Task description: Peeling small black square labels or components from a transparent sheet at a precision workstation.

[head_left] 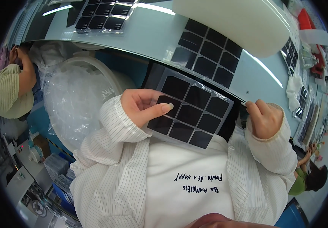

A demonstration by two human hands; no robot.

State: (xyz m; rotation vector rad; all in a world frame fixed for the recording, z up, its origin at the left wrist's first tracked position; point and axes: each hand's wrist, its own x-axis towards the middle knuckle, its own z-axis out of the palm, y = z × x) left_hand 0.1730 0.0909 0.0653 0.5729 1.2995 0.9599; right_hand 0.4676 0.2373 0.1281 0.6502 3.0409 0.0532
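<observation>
My left hand [143, 109] grips the left edge of a clear plastic sheet [192, 140] with rows of black squares on it. Its thumb lies on top of the sheet, over one of the squares, and the other fingers curl at the edge and partly under it. The sheet is tilted in front of my white shirt, just short of the table edge. To the right of the sheet, my right hand [264, 118] is closed in a pinch beside the table edge. A small pale tip shows at its fingers; whether it is a nail or a held thing I cannot make out.
A similar sheet of black squares [205, 51] lies on the glass-topped table [148, 36], with another black-patterned sheet [102, 17] further left. A large white rounded object [243, 22] covers the far side. A white bin [109, 74] with clear plastic [80, 98] stands left. Other people sit both sides.
</observation>
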